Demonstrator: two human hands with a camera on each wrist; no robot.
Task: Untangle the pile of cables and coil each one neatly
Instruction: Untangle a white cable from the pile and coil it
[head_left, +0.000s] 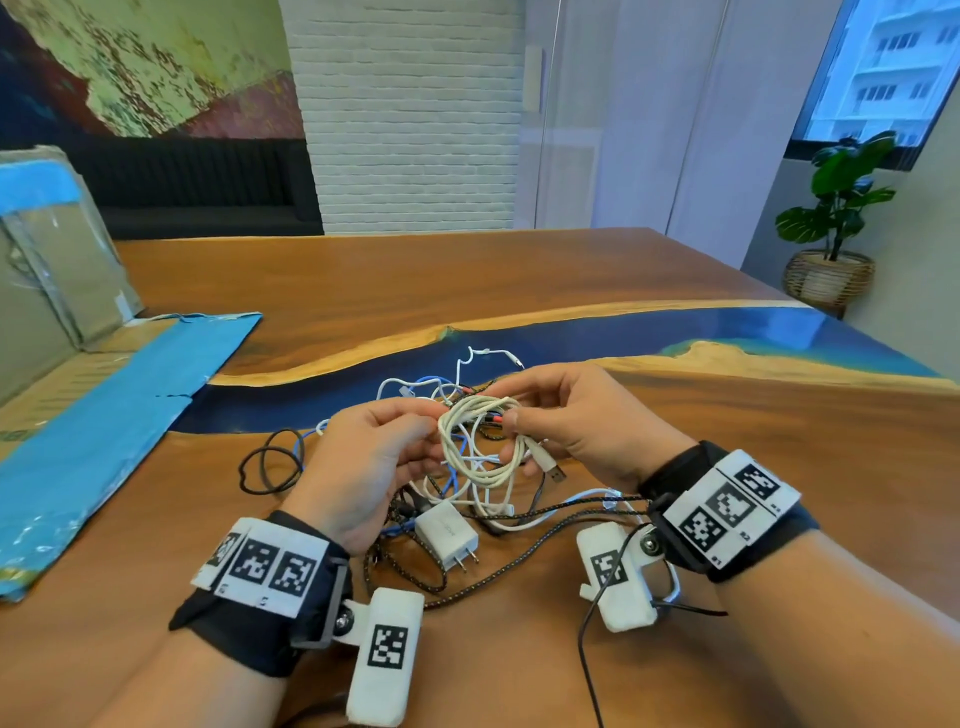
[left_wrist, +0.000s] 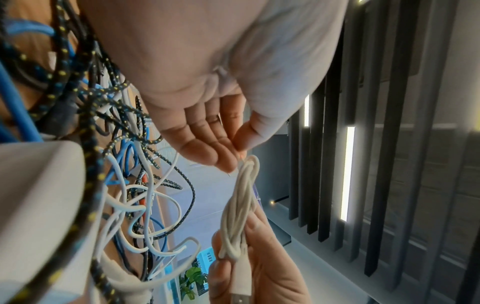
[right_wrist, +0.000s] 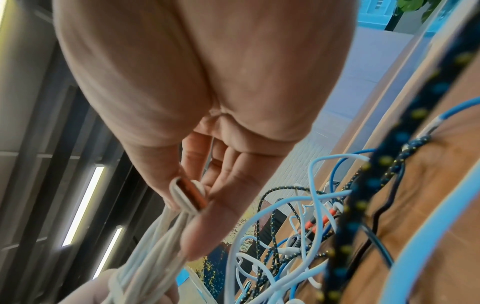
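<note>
Both hands pinch a cream cable coil (head_left: 480, 441) above the tangle (head_left: 441, 519): left hand (head_left: 363, 462) should anchor loops, right hand (head_left: 582, 421) tuck the end.

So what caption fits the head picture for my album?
Two hands hold a coiled white cable above tangled cables.
</note>
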